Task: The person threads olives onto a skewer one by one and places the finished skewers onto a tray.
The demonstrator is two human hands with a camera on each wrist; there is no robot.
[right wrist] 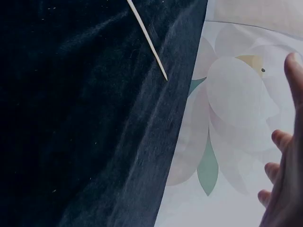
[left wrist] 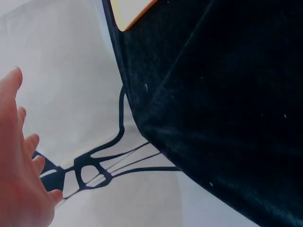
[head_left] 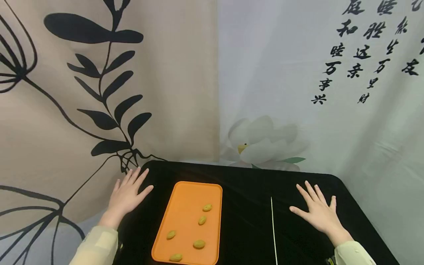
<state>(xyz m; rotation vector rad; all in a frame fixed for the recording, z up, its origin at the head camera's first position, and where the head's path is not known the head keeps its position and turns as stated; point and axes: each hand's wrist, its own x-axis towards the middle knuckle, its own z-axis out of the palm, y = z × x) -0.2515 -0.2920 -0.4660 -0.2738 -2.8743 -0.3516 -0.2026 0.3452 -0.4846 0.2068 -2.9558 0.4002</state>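
Note:
An orange tray (head_left: 187, 206) lies on the black-covered table, left of the middle, with several small oval yellow-green pieces (head_left: 199, 244) scattered in it; their exact kind is hard to tell. Left of the tray my left hand (head_left: 127, 193) is raised, fingers spread, holding nothing. A thin pale wooden skewer (head_left: 273, 228) lies lengthwise on the cloth to the right of the tray; its pointed tip shows in the right wrist view. Beyond the skewer, my right hand (head_left: 318, 209) is spread with fingers straight and touches none of these things.
Black cloth (head_left: 245, 213) covers the table, whose far corners are rounded. Behind it hangs a pale curtain (head_left: 179, 92) printed with dark plants, a white flower (head_left: 265, 143) and black writing. Light yellow sleeves (head_left: 97, 246) cover both forearms.

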